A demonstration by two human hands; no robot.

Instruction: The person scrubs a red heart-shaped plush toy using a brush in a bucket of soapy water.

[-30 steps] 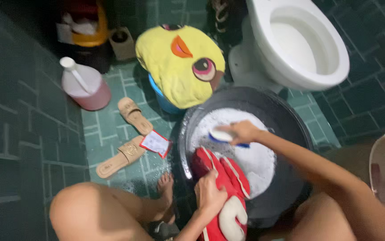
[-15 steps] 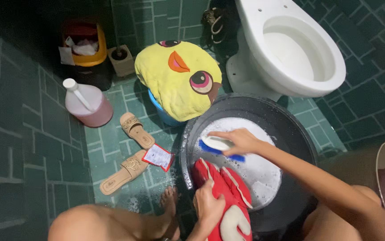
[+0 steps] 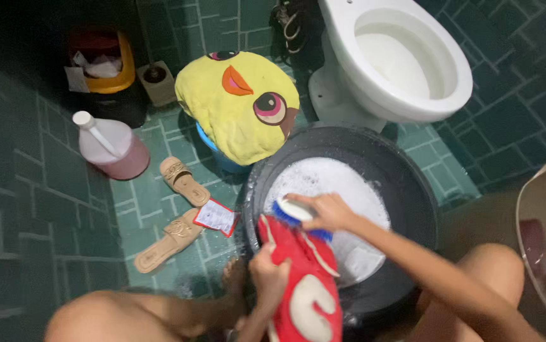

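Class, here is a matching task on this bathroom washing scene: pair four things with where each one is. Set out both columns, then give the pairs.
Things
1. scrub brush
2. red garment
3. yellow duck-face cloth
4. pink liquid jug

Places
A. draped over a blue bucket
B. on the floor by the left wall
C. in the right hand, over the suds
D. gripped by the left hand at the basin edge

Pairs: 1-C, 2-D, 3-A, 4-B
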